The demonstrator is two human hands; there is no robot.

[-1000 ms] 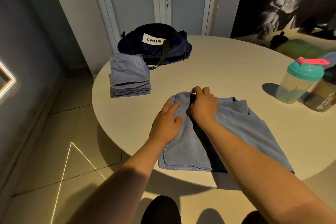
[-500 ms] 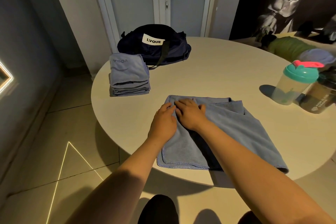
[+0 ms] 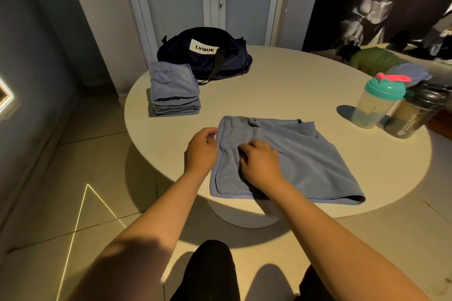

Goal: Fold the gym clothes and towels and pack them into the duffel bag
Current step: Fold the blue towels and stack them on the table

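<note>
A blue towel [image 3: 305, 161] lies folded once on the round white table [image 3: 281, 85], near its front edge. My left hand [image 3: 201, 149] sits at the towel's left edge with fingers curled, pinching the hem. My right hand [image 3: 260, 164] rests on the towel just right of that edge, its fingers bent and bunching the cloth. A stack of folded blue towels [image 3: 173, 90] stands at the table's far left. Behind it sits the dark navy duffel bag [image 3: 208, 56] with a white label; I cannot tell whether its zip is open.
A clear shaker bottle with a teal lid [image 3: 376, 102] and a dark bottle [image 3: 418, 110] stand at the table's right edge. Green and blue clothes [image 3: 381, 61] lie at the far right. A white door is behind the bag; the floor is tiled.
Both hands slid back from the towel's far corner toward me along its left side. My left hand moved off the cloth's top onto its left hem.
</note>
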